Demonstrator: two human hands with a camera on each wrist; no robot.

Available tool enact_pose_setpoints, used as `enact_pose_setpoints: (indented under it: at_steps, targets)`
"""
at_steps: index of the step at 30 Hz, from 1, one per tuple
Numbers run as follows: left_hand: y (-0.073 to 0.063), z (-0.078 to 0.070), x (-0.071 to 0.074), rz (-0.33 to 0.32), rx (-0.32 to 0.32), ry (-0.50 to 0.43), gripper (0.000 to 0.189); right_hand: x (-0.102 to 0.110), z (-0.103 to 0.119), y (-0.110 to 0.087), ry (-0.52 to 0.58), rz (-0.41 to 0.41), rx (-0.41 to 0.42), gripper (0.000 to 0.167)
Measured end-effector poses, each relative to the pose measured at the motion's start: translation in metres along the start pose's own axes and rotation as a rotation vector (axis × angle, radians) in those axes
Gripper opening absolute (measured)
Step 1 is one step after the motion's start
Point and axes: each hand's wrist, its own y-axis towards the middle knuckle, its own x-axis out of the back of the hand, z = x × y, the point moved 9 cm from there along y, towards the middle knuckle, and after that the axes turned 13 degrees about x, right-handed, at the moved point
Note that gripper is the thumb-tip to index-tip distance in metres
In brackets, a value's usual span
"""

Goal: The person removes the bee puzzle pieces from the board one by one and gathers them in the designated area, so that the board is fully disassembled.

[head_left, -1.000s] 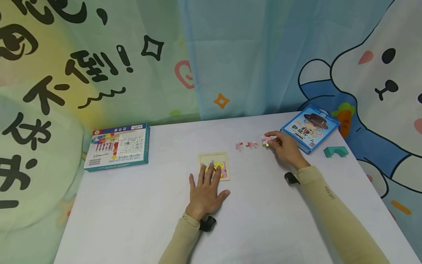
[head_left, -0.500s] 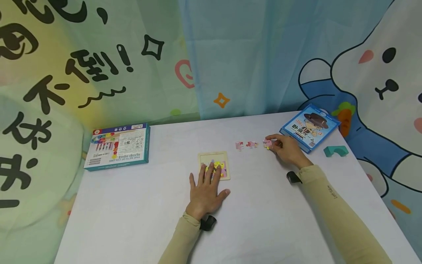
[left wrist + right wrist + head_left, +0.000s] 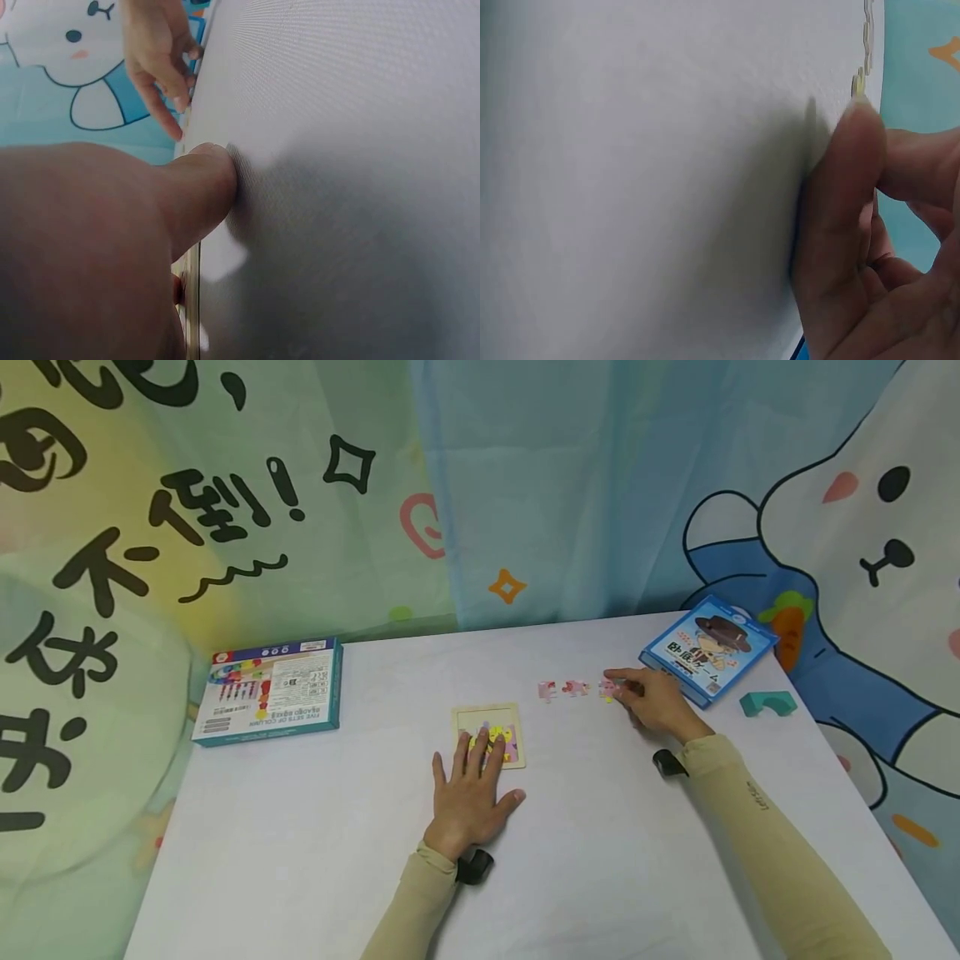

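My left hand (image 3: pixel 468 810) lies with fingers spread, its fingertips resting on the lower part of a small wooden puzzle board (image 3: pixel 486 707) with a yellow and purple picture. The fingers hide part of that picture. Farther right, my right hand (image 3: pixel 660 700) has thumb and forefinger at the edges of a pink puzzle piece (image 3: pixel 607 688), pinching it at the tabletop. Only a thin edge of the piece (image 3: pixel 857 84) shows past the thumb in the right wrist view. Two more pink pieces, one on the left (image 3: pixel 547 691) and one in the middle (image 3: pixel 576 687), lie in a row beside it.
A blue box (image 3: pixel 708 647) with a cartoon figure lies just behind and right of my right hand. Near it sits a green arch-shaped block (image 3: pixel 768 702). A flat white and teal box (image 3: pixel 270 693) lies at the table's left. A printed curtain (image 3: pixel 525 485) hangs behind the table.
The pink piece in my right hand has turned from tilted to lying flat at the end of the row. The right hand shifted very slightly right. The left hand stayed on the board.
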Motion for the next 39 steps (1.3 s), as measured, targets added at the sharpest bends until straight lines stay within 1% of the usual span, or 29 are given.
enact_pose_setpoints:
  at_steps: [3, 7, 12, 15, 17, 19, 21, 25, 27, 31, 35, 36, 39]
  targets:
    - [-0.0014, -0.0011, 0.0010, 0.002, 0.000, 0.007, 0.082, 0.0005, -0.0010, -0.0015, 0.018, -0.004, -0.008, 0.043]
    - [-0.0014, -0.0016, 0.0023, -0.007, -0.004, 0.002, 0.082, 0.0011, -0.0014, -0.0021, 0.015, -0.024, -0.001, 0.050]
    - [0.0015, 0.0008, -0.0017, -0.019, -0.010, 0.002, 0.083, -0.0011, -0.0024, -0.0002, 0.008, -0.029, 0.009, 0.044]
    - [0.0025, 0.0025, -0.0040, -0.007, -0.004, 0.010, 0.084, -0.0021, -0.0017, 0.0018, 0.013, -0.027, 0.013, 0.041]
    - [0.0022, 0.0024, -0.0026, -0.006, 0.000, 0.004, 0.083, -0.0028, -0.0021, 0.0031, 0.015, -0.024, 0.013, 0.040]
    - [0.0019, 0.0020, -0.0018, 0.009, 0.006, 0.004, 0.083, -0.0036, -0.0026, 0.0039, 0.016, -0.016, 0.007, 0.039]
    - [0.0011, 0.0006, 0.0005, 0.006, 0.002, -0.003, 0.083, -0.0038, -0.0030, 0.0041, 0.011, -0.007, -0.002, 0.039]
    - [0.0009, -0.0017, 0.0021, -0.008, -0.011, -0.007, 0.082, -0.0024, -0.0011, 0.0046, -0.001, 0.003, -0.002, 0.039]
    - [0.0011, -0.0022, 0.0035, -0.026, -0.017, -0.007, 0.082, -0.0014, 0.0005, 0.0056, -0.006, 0.001, 0.005, 0.039]
    - [0.0005, -0.0017, 0.0051, -0.039, -0.014, -0.007, 0.082, -0.0023, 0.0009, 0.0056, -0.001, 0.012, 0.004, 0.042]
    - [-0.0004, -0.0006, 0.0033, -0.026, -0.008, 0.006, 0.083, -0.0043, -0.0023, 0.0038, 0.016, 0.028, -0.022, 0.048]
    - [-0.0010, 0.0000, 0.0031, -0.021, -0.004, 0.014, 0.083, -0.0043, -0.0021, 0.0040, 0.022, 0.024, -0.025, 0.049]
    - [-0.0022, -0.0044, 0.0036, -0.008, -0.003, 0.012, 0.083, 0.0011, 0.0002, 0.0021, 0.031, -0.003, -0.046, 0.052]
